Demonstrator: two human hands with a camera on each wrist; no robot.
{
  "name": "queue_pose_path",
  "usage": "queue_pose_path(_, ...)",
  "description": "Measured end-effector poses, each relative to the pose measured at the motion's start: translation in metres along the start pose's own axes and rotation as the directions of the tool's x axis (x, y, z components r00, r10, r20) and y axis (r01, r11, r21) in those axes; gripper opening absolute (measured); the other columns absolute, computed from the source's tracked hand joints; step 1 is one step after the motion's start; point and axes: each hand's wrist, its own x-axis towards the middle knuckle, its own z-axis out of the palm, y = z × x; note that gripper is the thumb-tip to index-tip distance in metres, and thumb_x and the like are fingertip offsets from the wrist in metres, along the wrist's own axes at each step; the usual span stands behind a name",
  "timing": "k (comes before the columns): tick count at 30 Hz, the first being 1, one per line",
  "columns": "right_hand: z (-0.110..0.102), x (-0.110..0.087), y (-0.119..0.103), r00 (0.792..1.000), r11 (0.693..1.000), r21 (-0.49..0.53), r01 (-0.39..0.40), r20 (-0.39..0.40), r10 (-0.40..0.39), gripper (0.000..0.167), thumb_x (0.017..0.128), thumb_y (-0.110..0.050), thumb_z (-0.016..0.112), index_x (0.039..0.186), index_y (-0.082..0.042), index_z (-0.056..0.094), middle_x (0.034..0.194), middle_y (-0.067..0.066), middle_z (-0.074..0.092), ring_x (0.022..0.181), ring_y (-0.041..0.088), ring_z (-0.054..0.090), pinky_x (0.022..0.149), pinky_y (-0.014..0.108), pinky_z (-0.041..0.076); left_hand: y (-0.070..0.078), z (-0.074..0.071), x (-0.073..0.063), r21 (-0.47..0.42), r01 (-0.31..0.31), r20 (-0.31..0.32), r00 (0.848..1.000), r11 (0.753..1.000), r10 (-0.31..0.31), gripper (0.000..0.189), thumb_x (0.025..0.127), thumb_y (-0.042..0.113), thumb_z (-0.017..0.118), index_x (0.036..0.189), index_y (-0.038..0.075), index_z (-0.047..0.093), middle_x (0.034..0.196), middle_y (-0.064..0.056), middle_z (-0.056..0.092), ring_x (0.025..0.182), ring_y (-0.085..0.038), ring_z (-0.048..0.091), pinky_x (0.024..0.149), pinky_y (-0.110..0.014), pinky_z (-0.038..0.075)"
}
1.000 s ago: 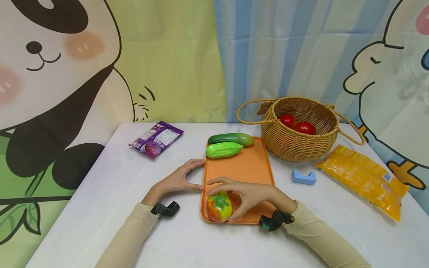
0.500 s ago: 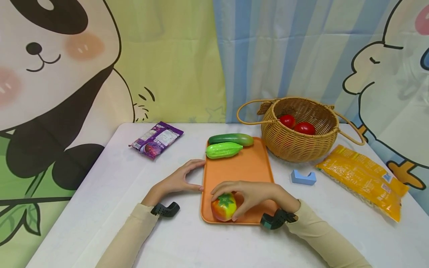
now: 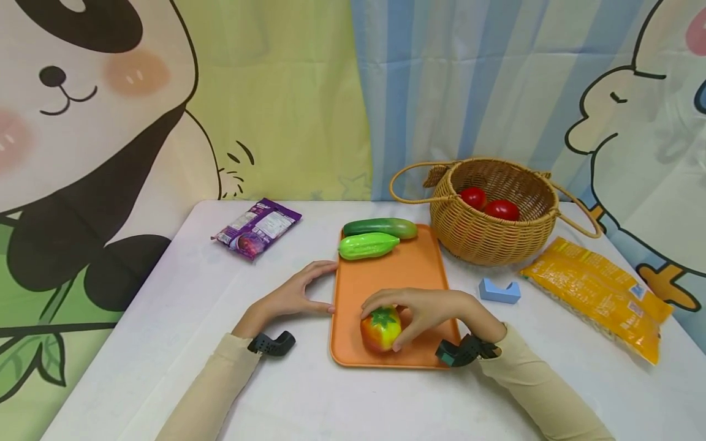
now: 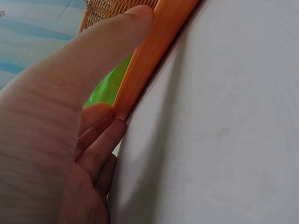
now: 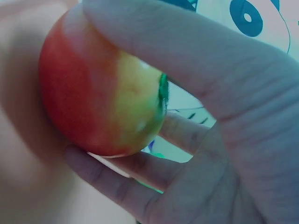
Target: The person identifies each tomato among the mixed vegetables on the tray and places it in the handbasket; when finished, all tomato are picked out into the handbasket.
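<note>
My right hand (image 3: 421,312) grips a red-and-yellow tomato (image 3: 380,334) with a green leafy top, over the near part of an orange tray (image 3: 353,285). In the right wrist view, the thumb lies along one side of the tomato (image 5: 100,88) and the fingers (image 5: 112,179) along the other. My left hand (image 3: 289,294) rests at the tray's left edge, thumb and fingers spread apart. The left wrist view has its thumb tip and fingertips right at the tray's rim (image 4: 145,60). A dark green cucumber (image 3: 380,228) and a lighter green ridged vegetable (image 3: 368,245) lie at the tray's far end.
Behind the tray to the right stands a wicker basket (image 3: 491,242) with two red fruits (image 3: 502,210) inside. A blue notched block (image 3: 499,291) and a yellow bag (image 3: 601,294) lie at right. A purple packet (image 3: 258,229) lies at the back left.
My right hand has closed around the tomato and moved it right and slightly away from the tray's near left corner. The left hand has stayed at the tray's edge.
</note>
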Motion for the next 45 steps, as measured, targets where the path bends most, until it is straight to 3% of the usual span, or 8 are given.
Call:
queue_pose_path(2,-0.002,-0.003,0.0,1.0,1.0,0.007,-0.026,-0.004,0.026,0.062,0.085,-0.02,0.077,0.139,-0.007,0.048,0.142,0.009,0.047,0.132,0.018,0.043,0.108,0.031,0.04,0.0,0.0,0.0,-0.005,0.003,-0.002,1.0,1.0,-0.003,0.089,0.074,0.014,0.086,0.148,0.004,0.039,0.152,-0.015,0.036,0.143,-0.034,0.028,0.118,-0.054,0.019)
queue_pose_path(11,-0.012,-0.015,0.002,0.998,0.997,-0.049,-0.057,-0.037,0.055,0.059,0.086,-0.019,0.076,0.137,-0.006,0.05,0.139,0.01,0.05,0.131,0.023,0.044,0.111,0.033,0.037,-0.002,-0.001,-0.001,-0.007,-0.02,-0.005,1.0,1.0,0.02,0.088,0.074,0.026,0.087,0.148,0.012,0.042,0.151,-0.007,0.038,0.143,-0.028,0.03,0.118,-0.05,0.02)
queue_pose_path(17,-0.021,-0.026,-0.001,0.993,0.993,-0.084,-0.082,-0.096,0.074,0.058,0.086,-0.022,0.076,0.137,-0.008,0.051,0.138,0.007,0.051,0.128,0.022,0.047,0.103,0.034,0.044,-0.002,-0.001,-0.001,0.005,-0.041,-0.012,0.999,0.999,0.041,0.089,0.073,0.025,0.087,0.148,0.01,0.042,0.151,-0.009,0.039,0.142,-0.029,0.031,0.118,-0.05,0.021)
queue_pose_path(23,-0.03,-0.039,-0.007,0.978,0.985,-0.081,-0.153,-0.154,0.14,0.062,0.085,-0.027,0.077,0.139,-0.012,0.05,0.14,0.003,0.049,0.126,0.018,0.046,0.096,0.039,0.046,-0.003,-0.001,-0.001,0.005,-0.041,-0.011,0.999,0.999,0.041,0.088,0.074,0.025,0.087,0.148,0.01,0.042,0.151,-0.009,0.039,0.142,-0.03,0.032,0.118,-0.051,0.021)
queue_pose_path(28,-0.038,-0.05,-0.012,0.961,0.972,-0.114,-0.205,-0.213,0.178,0.063,0.085,-0.031,0.077,0.14,-0.016,0.05,0.142,0.001,0.05,0.128,0.018,0.046,0.098,0.042,0.044,-0.002,-0.001,-0.001,0.002,-0.036,-0.009,0.999,0.999,0.036,0.088,0.074,0.025,0.087,0.148,0.009,0.041,0.151,-0.009,0.038,0.142,-0.03,0.031,0.118,-0.051,0.021)
queue_pose_path(32,-0.045,-0.059,-0.015,0.952,0.966,-0.158,-0.205,-0.261,0.159,0.064,0.084,-0.031,0.077,0.14,-0.014,0.051,0.142,0.002,0.051,0.129,0.018,0.046,0.101,0.041,0.044,-0.001,-0.001,-0.001,0.003,-0.037,-0.009,0.999,0.999,0.037,0.089,0.074,0.025,0.087,0.148,0.01,0.041,0.151,-0.009,0.038,0.142,-0.03,0.031,0.118,-0.05,0.021)
queue_pose_path(37,-0.051,-0.069,-0.018,0.939,0.96,-0.21,-0.187,-0.325,0.112,0.063,0.083,-0.026,0.079,0.138,-0.012,0.053,0.14,0.006,0.052,0.125,0.014,0.047,0.096,0.034,0.047,-0.002,-0.001,0.0,0.008,-0.044,-0.01,0.999,0.999,0.044,0.089,0.074,0.023,0.087,0.148,0.009,0.041,0.151,-0.009,0.038,0.142,-0.029,0.031,0.118,-0.05,0.021)
queue_pose_path(45,-0.057,-0.083,-0.022,0.912,0.966,-0.205,-0.159,-0.405,0.065,0.062,0.081,-0.021,0.081,0.137,-0.015,0.054,0.142,0.006,0.05,0.127,0.011,0.045,0.101,0.021,0.043,-0.001,-0.001,0.001,0.001,-0.036,-0.003,0.999,0.999,0.036,0.089,0.074,0.023,0.087,0.148,0.009,0.04,0.151,-0.01,0.038,0.142,-0.03,0.031,0.118,-0.05,0.02)
